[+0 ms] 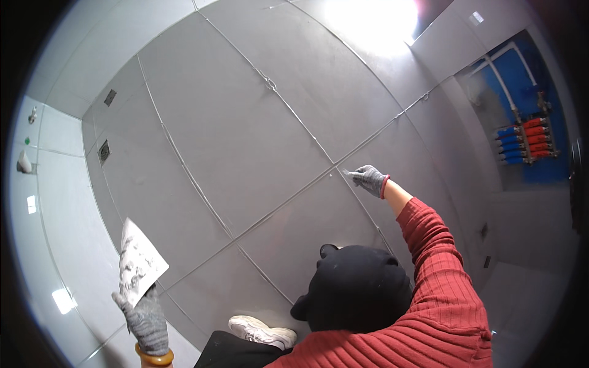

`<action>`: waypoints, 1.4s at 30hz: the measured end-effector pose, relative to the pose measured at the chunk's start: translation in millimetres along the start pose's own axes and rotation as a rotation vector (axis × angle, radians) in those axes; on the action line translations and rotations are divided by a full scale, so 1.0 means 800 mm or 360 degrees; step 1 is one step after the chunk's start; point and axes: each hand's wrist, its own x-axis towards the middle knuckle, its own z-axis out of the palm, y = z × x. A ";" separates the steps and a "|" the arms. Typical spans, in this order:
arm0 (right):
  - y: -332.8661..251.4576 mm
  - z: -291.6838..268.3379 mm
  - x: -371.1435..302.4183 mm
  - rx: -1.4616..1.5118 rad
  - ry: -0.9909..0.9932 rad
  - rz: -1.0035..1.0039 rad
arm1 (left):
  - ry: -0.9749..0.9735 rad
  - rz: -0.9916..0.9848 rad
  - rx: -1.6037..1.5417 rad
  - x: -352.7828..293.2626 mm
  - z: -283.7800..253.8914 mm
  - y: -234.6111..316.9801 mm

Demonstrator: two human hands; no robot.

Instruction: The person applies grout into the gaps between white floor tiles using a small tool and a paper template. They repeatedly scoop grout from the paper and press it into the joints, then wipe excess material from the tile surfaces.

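Observation:
My left hand [145, 322], in a grey glove with an amber bangle at the wrist, grips a white triangular sheet [142, 260] with grey smears and lumps on its face. It is held up at the lower left. My right hand [369, 179], in a grey glove with a red cuff, reaches out over the floor. Its fingers close on a small thin pale tool [347, 173], too small to name exactly. The tool's tip is beside a crossing of tile joints [335, 164]. Pale, uneven strips run along the joints between the grey floor tiles [239, 135].
A black rounded form [359, 288] with ear-like bumps fills the lower middle. A white shoe [262, 332] stands left of it. Two floor drains [104, 151] lie near the left wall. Red and blue pipe valves [527, 141] sit in a recess at right. A bright light [371, 21] glares at the top.

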 end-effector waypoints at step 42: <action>-0.021 0.030 0.036 -0.0126 0.0004 0.0202 | 0.0218 -0.0079 -0.0008 -0.011 0.052 -0.032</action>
